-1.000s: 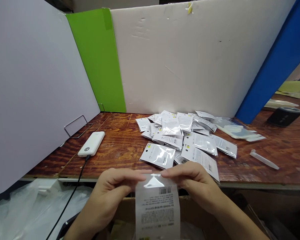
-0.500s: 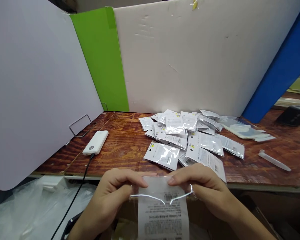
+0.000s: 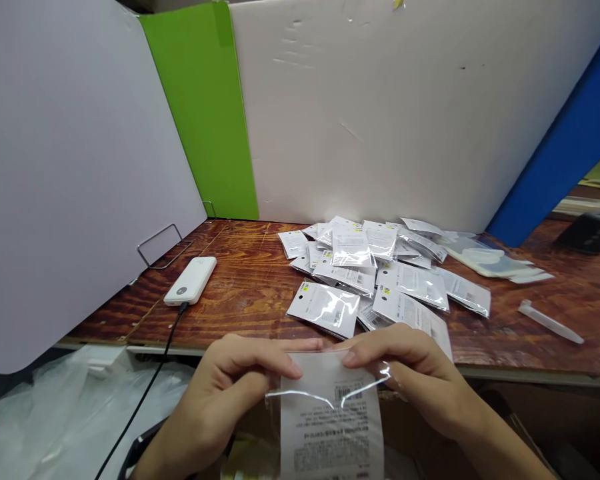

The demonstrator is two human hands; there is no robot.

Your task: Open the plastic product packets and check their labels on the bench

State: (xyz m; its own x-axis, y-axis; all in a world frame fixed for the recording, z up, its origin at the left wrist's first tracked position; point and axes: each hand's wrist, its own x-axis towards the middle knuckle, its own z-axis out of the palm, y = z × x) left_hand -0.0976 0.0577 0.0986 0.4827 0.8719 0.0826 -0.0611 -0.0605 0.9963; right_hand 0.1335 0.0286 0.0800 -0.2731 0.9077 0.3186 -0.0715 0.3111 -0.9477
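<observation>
Pinching clear-sleeved card (image 3: 330, 433): left fingers (image 3: 280, 361), right fingers (image 3: 363, 351) nearly closed.

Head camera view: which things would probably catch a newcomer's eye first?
Probably the bright green panel and the blue panel, at the left and right of the large white board. In front of that board, a pile of carded plastic packets lies on the brown wooden table. By the table's near edge, the left hand and right hand hold a clear-wrapped printed card between them.
</observation>
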